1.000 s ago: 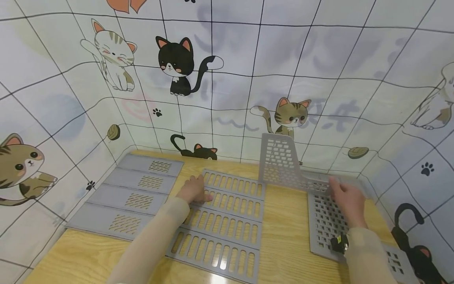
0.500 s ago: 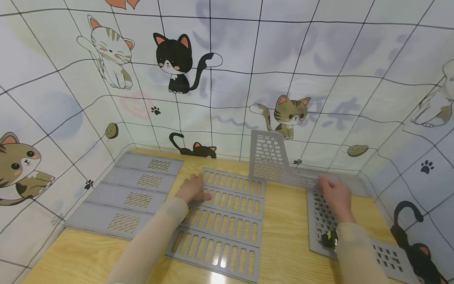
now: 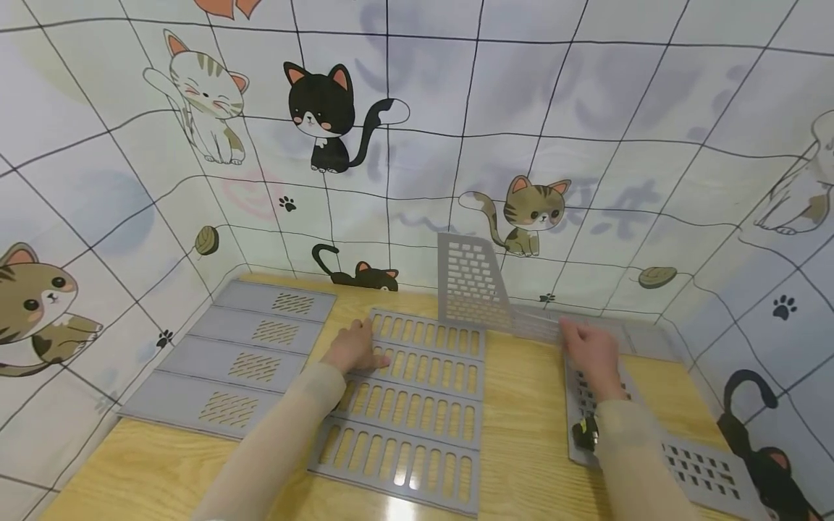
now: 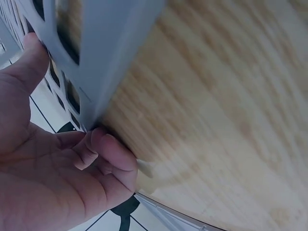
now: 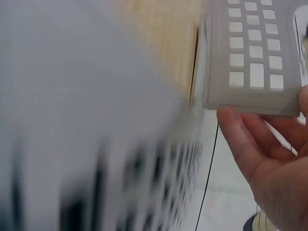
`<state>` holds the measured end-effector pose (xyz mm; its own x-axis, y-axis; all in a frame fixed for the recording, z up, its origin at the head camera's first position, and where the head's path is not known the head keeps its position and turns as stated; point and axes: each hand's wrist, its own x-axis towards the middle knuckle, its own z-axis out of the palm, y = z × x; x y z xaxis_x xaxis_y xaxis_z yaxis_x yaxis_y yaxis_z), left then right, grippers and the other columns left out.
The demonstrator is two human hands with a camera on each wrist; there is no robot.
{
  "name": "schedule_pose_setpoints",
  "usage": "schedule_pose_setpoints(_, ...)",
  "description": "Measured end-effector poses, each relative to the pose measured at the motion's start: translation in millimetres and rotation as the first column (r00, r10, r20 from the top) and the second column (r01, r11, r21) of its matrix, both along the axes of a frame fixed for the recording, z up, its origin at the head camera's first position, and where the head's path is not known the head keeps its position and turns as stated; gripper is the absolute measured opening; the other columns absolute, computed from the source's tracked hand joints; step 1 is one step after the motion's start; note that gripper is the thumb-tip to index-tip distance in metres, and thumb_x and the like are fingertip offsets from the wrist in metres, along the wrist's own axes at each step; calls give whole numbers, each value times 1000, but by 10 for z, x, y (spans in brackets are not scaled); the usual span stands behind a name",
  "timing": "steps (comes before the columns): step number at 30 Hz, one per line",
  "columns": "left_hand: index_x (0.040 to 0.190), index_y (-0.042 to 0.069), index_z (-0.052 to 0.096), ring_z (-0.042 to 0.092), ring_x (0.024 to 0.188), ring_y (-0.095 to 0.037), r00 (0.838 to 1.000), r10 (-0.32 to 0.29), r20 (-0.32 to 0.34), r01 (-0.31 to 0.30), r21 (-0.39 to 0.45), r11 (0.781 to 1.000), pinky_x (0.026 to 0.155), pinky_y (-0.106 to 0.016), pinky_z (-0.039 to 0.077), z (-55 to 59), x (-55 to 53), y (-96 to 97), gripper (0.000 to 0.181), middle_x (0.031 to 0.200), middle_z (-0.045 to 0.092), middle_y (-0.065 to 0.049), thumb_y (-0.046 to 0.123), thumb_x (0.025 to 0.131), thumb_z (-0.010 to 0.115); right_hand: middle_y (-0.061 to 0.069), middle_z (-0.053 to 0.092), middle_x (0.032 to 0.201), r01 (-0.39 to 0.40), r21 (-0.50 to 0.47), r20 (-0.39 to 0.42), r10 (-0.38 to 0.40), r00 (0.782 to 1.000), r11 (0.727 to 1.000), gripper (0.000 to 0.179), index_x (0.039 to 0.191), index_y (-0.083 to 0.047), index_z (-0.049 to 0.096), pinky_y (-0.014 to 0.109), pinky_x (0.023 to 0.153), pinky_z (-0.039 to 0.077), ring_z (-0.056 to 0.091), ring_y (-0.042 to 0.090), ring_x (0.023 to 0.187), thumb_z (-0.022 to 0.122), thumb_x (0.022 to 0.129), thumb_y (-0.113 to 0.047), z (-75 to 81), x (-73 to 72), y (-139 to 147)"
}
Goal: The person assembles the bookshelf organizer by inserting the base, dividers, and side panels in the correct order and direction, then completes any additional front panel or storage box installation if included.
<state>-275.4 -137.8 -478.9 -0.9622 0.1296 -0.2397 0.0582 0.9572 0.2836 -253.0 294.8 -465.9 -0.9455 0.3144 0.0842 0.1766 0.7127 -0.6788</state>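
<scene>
Work looks partway: the slotted panel (image 3: pixel 417 388) and the diagonal-slit panel (image 3: pixel 215 354) lie flat on the tabletop (image 3: pixel 521 434), apart. The left hand (image 3: pixel 352 349) pinches the slotted panel's left edge; the right hand (image 3: pixel 591 358) grips one end of the L-shaped panel (image 3: pixel 476 278), held roughly upright by the slotted panel's far right corner. Contact there is unclear; nothing looks joined yet.

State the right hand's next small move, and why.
I'd probably align the lower edge of the L-shaped panel with the far edge of the slotted panel: the right hand holds the L-shaped panel upright by its narrow end, its tall end appears near that edge, and the left hand grips the slotted panel.
</scene>
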Motion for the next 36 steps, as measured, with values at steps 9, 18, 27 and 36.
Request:
schedule_pose_setpoints(9,159,-7,25,44,135,-55,1000,7,-4,-7,18,1000,109,-61,44,-1,29,-42,105,157,36,-32,49,89,78,5,57,67,-28,-11,48,29,998,1000,70,69,-7,55,33,60,41,49,23,66,37,106,-64,-56,-69,-89)
schedule_pose_setpoints(18,159,-8,24,40,139,-56,1000,-7,26,6,40,999,113,-61,40,4,16,-80,103,159,31,-34,47,90,78,16,65,91,88,-135,87,-77,993,987,69,87,-1,63,34,66,40,52,27,80,35,107,-61,-136,-135,-204)
schedule_pose_setpoints(27,159,-6,27,39,140,-54,1000,-24,16,23,60,998,111,-61,42,-87,-3,-55,103,160,32,-32,50,89,79,26,71,118,-26,-198,89,44,995,980,73,114,4,72,49,91,52,64,39,108,35,108,-59,-188,-146,-567)
schedule_pose_setpoints(36,157,-6,30,45,134,-52,1000,-15,1,15,53,998,105,-61,47,-82,-19,-63,101,156,37,-30,51,88,79,24,71,122,-57,-275,80,81,993,960,73,131,3,67,51,102,52,69,36,113,40,106,-61,-166,-224,-870)
